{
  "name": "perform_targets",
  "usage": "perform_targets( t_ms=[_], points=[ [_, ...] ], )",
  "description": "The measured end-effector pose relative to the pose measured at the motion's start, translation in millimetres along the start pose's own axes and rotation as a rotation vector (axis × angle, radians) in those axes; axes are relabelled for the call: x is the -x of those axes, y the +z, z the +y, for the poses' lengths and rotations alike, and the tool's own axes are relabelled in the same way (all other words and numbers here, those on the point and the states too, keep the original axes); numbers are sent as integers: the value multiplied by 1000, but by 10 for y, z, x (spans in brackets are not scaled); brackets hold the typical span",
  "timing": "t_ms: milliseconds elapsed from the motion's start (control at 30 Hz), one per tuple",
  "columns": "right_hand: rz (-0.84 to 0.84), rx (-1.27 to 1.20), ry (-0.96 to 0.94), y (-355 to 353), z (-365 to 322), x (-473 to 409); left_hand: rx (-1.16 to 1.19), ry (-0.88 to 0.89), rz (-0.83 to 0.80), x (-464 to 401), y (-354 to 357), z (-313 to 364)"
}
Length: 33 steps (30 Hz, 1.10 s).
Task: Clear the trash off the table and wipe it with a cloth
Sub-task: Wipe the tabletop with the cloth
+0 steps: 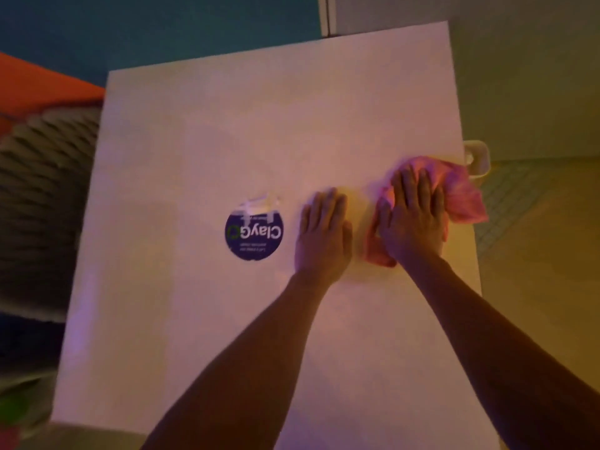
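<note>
A white square table (201, 319) fills most of the head view. My right hand (414, 219) lies flat with straight fingers on a crumpled pink cloth (461, 193), pressing it onto the table near the right edge. Part of the cloth hangs past that edge. My left hand (323, 233) rests flat on the bare tabletop just left of the cloth, fingers straight and together. A round dark blue sticker (254, 235) with white lettering, its top part torn, is stuck to the table left of my left hand.
A small white bin (477, 159) stands on the floor beside the table's right edge, just behind the cloth. A grey ribbed cushion (45, 203) and an orange surface (39, 86) lie to the left. A green thing (13, 407) sits at the lower left.
</note>
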State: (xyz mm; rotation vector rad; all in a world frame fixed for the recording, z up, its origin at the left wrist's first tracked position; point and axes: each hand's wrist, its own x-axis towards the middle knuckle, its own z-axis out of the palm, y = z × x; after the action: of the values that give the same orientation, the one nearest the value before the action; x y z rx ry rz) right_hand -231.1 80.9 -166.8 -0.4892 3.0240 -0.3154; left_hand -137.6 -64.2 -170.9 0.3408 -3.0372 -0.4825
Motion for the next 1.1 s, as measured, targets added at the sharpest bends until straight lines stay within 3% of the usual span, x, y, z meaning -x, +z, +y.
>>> perform_targets(
  t_ms=[133, 233, 567, 767, 933, 1100],
  points=[
    [-88, 41, 14, -45, -34, 1233, -29, -4, -47, 905, -118, -61],
    [-98, 81, 8, -78, -46, 1672, -60, 4, -40, 1262, -160, -84],
    [1, 14, 105, 104, -365, 690, 89, 34, 20, 1186, -95, -116],
    [19, -14, 62, 229, -373, 1212, 237, 53, 48, 1433, -205, -342],
    [14, -6, 60, 228, -508, 2134, 225, -50, 82, 2273, -407, -889],
    [-40, -7, 11, 241, -1025, 3105, 119, -148, 151, 2911, -757, -1868]
  ],
)
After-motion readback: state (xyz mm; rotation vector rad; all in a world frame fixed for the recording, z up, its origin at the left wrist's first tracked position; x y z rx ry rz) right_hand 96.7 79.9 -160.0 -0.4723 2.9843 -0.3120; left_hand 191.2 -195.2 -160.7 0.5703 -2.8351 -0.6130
